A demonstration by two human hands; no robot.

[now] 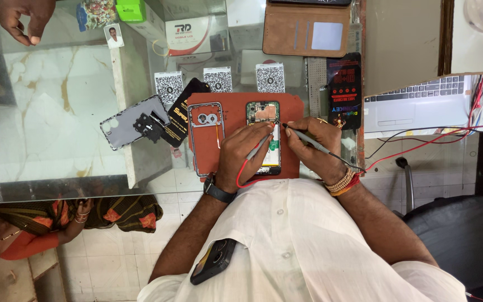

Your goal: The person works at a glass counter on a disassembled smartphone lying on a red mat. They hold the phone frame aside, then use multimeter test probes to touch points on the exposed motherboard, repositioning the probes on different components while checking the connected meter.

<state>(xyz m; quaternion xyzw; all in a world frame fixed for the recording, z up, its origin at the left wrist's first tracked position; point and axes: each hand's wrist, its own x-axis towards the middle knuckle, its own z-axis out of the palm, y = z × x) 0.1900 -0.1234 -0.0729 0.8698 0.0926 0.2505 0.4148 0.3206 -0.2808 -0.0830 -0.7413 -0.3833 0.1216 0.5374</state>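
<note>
A glass-topped bench (57, 168) fills the left and middle, its surface mirroring pale marble with gold veins. Below it lies a floor of white tiles (118, 251). A black office chair (465, 235) stands at the near right, and the light is even and bright.

both forearms reach forward, elbows out, wrists nearly meeting. left hand (240, 154) curled in a pen-type pinch, watch on that wrist. right hand (314, 146) pinched the same way, fingers bent, bangles on its wrist.
</note>
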